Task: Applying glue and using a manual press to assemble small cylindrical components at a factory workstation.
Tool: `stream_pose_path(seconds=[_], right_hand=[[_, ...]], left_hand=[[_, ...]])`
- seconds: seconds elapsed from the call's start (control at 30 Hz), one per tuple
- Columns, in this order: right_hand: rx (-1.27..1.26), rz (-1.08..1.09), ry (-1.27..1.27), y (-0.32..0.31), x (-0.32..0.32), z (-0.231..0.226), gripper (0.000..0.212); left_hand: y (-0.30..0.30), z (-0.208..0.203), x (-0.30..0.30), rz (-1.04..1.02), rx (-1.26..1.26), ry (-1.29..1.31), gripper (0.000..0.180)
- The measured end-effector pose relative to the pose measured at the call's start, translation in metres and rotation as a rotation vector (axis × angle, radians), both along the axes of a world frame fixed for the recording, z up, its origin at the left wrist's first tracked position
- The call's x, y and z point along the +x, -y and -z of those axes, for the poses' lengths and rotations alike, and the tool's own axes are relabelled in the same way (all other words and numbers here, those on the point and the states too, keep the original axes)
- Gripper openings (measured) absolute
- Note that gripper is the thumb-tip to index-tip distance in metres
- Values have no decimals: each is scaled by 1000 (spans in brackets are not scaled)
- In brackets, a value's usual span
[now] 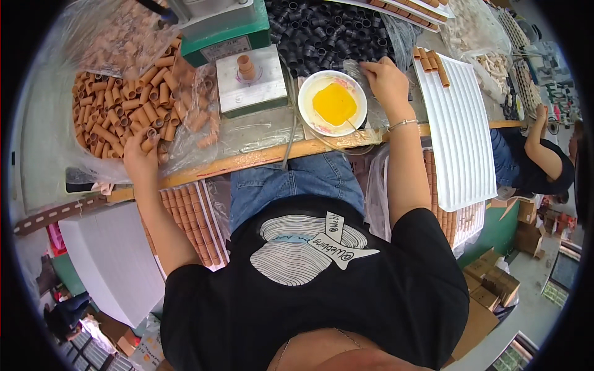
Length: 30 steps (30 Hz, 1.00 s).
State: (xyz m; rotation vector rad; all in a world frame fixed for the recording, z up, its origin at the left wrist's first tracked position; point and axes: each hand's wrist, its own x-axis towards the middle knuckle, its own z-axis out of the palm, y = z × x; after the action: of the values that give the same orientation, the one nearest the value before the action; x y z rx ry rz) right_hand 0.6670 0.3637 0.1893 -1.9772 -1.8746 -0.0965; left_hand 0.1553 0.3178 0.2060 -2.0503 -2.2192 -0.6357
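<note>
At the left, my left hand (141, 162) is at the near edge of a heap of tan tubes (114, 111), its fingers closed around one short tube (149, 144). My right hand (387, 86) reaches past a white bowl (305, 102) of yellow liquid (334, 104), to the near right edge of a pile of black ring-shaped pieces (328, 34). Its fingertips are pinched together beside clear plastic film (356, 69); what they hold, if anything, is too small to make out. Between my hands, a tan piece (245, 67) stands upright on a square metal block (252, 89).
A green and grey press (226, 38) rises behind the block. On the right lies a ridged white tray (461, 130) with several tan tubes (433, 62) at its far end. The bench's wooden edge (247, 162) runs before me. Another person (538, 157) sits at the far right.
</note>
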Motion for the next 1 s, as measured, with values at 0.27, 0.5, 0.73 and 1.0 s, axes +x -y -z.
stream_pose_path(seconds=[0.27, 0.5, 0.73, 1.0], right_hand=[[79, -3, 128, -23, 12, 7, 14], [85, -84, -440, 38, -12, -13, 8], [113, -392, -32, 77, -41, -26, 9], [81, -250, -607, 80, -51, -39, 10]], left_hand=[[16, -19, 84, 365, -193, 1745, 30], [22, 4, 180, 152, -960, 2884, 32], [22, 12, 213, 93, -1091, 2869, 25], [24, 5, 223, 83, -1056, 2839, 20]])
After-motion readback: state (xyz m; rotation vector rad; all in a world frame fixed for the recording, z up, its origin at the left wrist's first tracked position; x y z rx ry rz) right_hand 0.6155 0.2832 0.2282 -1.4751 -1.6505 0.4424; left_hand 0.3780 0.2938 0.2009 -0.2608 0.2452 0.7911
